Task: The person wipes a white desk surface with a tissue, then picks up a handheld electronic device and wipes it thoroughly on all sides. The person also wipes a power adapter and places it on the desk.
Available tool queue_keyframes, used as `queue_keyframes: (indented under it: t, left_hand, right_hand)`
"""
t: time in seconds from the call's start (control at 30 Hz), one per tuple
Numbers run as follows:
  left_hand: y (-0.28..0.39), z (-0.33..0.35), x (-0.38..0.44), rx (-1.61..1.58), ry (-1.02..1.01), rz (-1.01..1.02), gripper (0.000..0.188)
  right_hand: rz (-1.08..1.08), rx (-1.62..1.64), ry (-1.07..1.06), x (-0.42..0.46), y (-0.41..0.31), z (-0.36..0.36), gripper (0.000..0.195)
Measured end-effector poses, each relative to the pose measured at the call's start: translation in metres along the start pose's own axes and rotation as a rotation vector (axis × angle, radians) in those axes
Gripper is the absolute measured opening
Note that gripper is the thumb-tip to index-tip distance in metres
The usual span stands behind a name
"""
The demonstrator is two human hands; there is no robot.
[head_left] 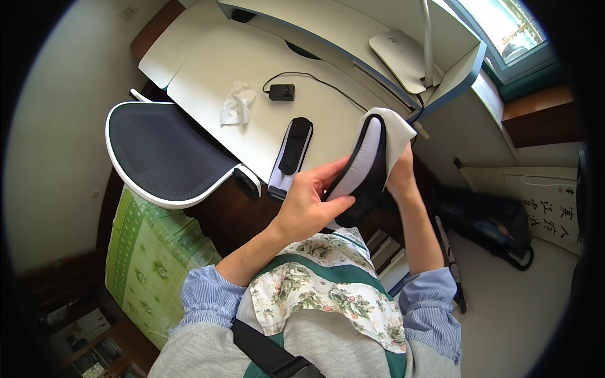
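Note:
My left hand (307, 203) grips a curved padded band (359, 165), with the thumb on its near face. Its outside is black and its lining pale grey. Behind the band's right edge, my right hand (402, 172) holds a white wipe (399, 130) draped over the band's upper end. The wipe and band hide most of my right fingers. A second black and pale grey padded piece (293, 149) lies at the desk's front edge, just beyond my left hand.
On the white desk (203, 71) are a crumpled white tissue (237, 106) and a black power adapter (281, 92) with a cable. A lamp base (397, 61) stands on the raised shelf. A mesh-backed chair (160, 151) is at left, near a green-covered bed (151, 264). Dark bag (487, 222) at right.

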State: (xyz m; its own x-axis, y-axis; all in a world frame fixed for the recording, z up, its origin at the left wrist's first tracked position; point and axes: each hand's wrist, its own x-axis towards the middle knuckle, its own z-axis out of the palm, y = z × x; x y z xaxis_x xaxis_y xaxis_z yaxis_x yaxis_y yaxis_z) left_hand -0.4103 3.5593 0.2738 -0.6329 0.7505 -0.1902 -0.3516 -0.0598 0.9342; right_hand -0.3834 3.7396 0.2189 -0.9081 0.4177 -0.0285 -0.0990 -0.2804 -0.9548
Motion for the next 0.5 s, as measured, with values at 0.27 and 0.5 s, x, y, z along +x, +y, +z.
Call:
queue_keyframes:
  t: [0.27, 0.5]
  left_hand:
    - [-0.007, -0.009, 0.006, 0.063, 0.112, 0.1, 0.057]
    - [-0.003, -0.015, 0.015, -0.06, 0.106, 0.099, 0.055]
  right_hand:
    - [-0.078, -0.108, 0.091, -0.049, 0.021, 0.038, 0.043]
    - [-0.213, -0.367, 0.1, -0.074, 0.027, 0.052, 0.053]
